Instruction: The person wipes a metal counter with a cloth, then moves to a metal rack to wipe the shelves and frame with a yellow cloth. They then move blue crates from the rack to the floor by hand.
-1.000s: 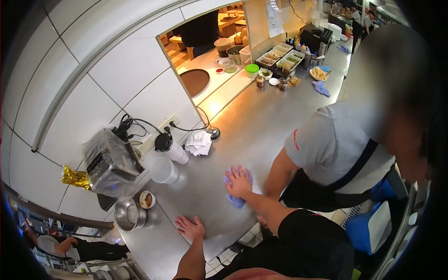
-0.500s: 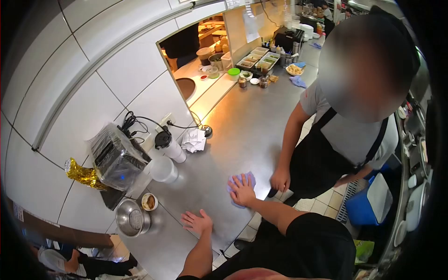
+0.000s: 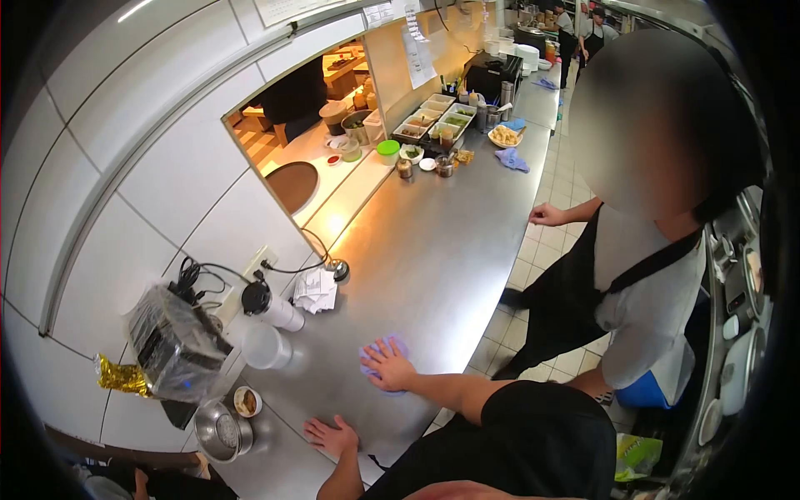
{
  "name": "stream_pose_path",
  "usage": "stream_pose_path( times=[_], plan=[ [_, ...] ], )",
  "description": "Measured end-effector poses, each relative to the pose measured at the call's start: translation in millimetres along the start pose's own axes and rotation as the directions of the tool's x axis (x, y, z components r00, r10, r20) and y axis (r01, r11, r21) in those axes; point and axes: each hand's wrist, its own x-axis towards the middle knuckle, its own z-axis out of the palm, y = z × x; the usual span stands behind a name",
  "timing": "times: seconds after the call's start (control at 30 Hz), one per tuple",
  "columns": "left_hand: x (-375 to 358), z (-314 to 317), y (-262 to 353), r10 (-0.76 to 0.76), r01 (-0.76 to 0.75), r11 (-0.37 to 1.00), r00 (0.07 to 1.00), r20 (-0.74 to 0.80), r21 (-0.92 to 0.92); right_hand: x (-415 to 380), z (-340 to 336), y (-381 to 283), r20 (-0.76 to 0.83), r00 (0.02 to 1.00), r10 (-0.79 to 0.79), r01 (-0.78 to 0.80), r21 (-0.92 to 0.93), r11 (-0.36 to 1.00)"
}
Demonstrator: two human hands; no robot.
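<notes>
My right hand (image 3: 388,368) lies flat with fingers spread on a purple cloth (image 3: 403,342), pressing it against the steel counter (image 3: 417,250). The cloth's edges show around the hand; its middle is hidden beneath the palm. Lower left, my left hand (image 3: 332,438) rests palm down on the counter, fingers apart and nothing in them. Nearest to it are a metal bowl (image 3: 223,432) and a small white cup (image 3: 247,402) with brown contents. Above them stand a white plastic tub (image 3: 267,347) and a tumbler with a black lid (image 3: 275,308).
A plastic-wrapped machine (image 3: 179,346), cables and paper slips (image 3: 315,290) sit by the wall. Far along the counter are food trays (image 3: 433,121), a bowl of yellowish food (image 3: 505,136) and another cloth (image 3: 512,160). A co-worker (image 3: 642,283) in a black apron stands at the right.
In the view, my right hand with the cloth and my left hand both sit further left and lower, as the whole scene has shifted. The co-worker has stepped back and turned, one hand now further up the counter edge.
</notes>
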Motion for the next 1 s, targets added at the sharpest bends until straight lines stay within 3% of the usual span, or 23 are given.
stream_pose_path(
  times=[0.07,0.17,0.27,0.37,0.43,0.5,0.6,0.7,1.0],
  plan=[
    [2,2,4,0.001,-0.001,1.0,1.0,-0.01,0.002,11,4,10,0.016,0.999,-0.034,0.034,0.012,0.999],
    [-1,2,4,-0.001,0.0,1.0,0.999,-0.032,-0.009,28,17,27,-0.095,0.994,-0.06,0.074,0.148,0.986],
    [0,1,6,0.004,-0.005,1.0,0.999,-0.045,-0.017,59,18,53,0.083,0.993,0.083,-0.11,0.414,0.903],
    [-3,-6,11,0.005,-0.005,1.0,0.999,-0.038,-0.019,95,2,89,0.238,0.929,0.282,-0.364,0.466,0.806],
    [-2,-4,13,0.0,-0.001,1.0,0.999,-0.038,-0.024,118,-19,129,0.246,0.907,0.342,-0.421,0.479,0.77],
    [-2,-4,15,0.0,0.0,1.0,0.999,-0.045,-0.014,129,-74,163,0.05,0.969,0.243,-0.247,0.273,0.93],
    [-1,-6,20,0.01,-0.01,1.0,0.998,-0.055,0.006,119,-77,202,-0.118,0.953,0.28,-0.293,-0.106,0.95],
    [3,-8,22,0.015,-0.013,1.0,0.998,-0.058,0.028,123,-73,216,0.06,0.965,0.254,-0.249,-0.082,0.965],
    [4,-1,21,-0.007,0.009,0.998,1.0,-0.025,0.061,123,-57,225,0.01,0.982,0.186,-0.184,-0.092,0.979]
  ],
)
